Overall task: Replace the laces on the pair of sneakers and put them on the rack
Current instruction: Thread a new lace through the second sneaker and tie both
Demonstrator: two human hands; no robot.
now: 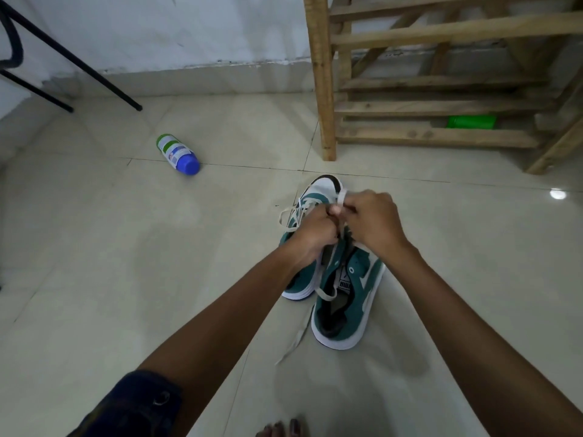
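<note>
Pair of teal-and-white sneakers (334, 266) on the pale tiled floor (157, 263), side by side and touching, toes pointing away from the person toward the wooden rack (410, 89). The rack stands just beyond the sneakers' toes, its near post closest to them.

Both hands meet over the sneakers. Left hand (314, 231) curled, fingers closed round a cream lace (342, 197) above the left shoe. Right hand (373, 220) also curled, thumb and fingers pinching the same lace where a loop rises by the toe cap. The two hands touch at the knuckles.

More lace trails loose: one loop lies off the sneakers' left side, another strand crosses the tongue of the right shoe, and an end (295, 342) runs along the floor on the near side of the sneakers (which shoe each strand belongs to cannot be told).

A bottle with a blue cap (178, 154) lies on its side well left of the sneakers. A green object (471, 122) sits behind the rack's lowest slats. Black metal legs (79, 63) far left of the sneakers, by the wall
</note>
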